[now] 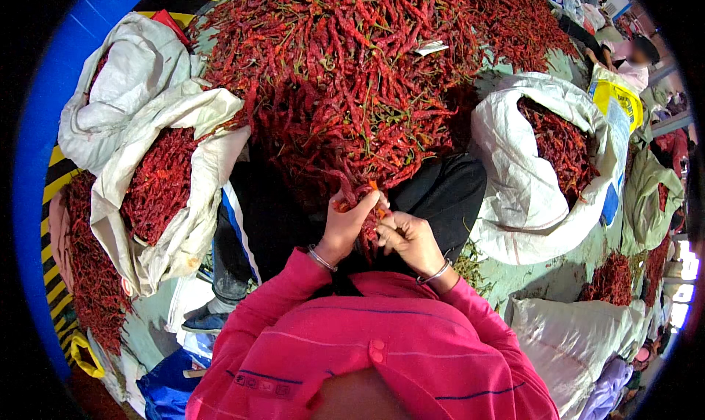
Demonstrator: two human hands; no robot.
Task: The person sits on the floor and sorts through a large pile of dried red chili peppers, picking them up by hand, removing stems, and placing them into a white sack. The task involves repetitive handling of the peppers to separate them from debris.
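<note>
In front of my lap rises a large heap of red chillies, many with green stems. My left hand is closed around several wrinkled red chillies, whose tips stick out past the thumb. Close on its right, my right hand has its thumb and fingers pinched at an orange-red chilli end. The exact part between those fingertips is too small to make out. More red chillies hang below, between the two hands.
Open white woven sacks of chillies stand to my left and right. Another white sack sits farther left. Loose stems lie near my right knee. A person sits at the far right, beside a yellow-and-white sack.
</note>
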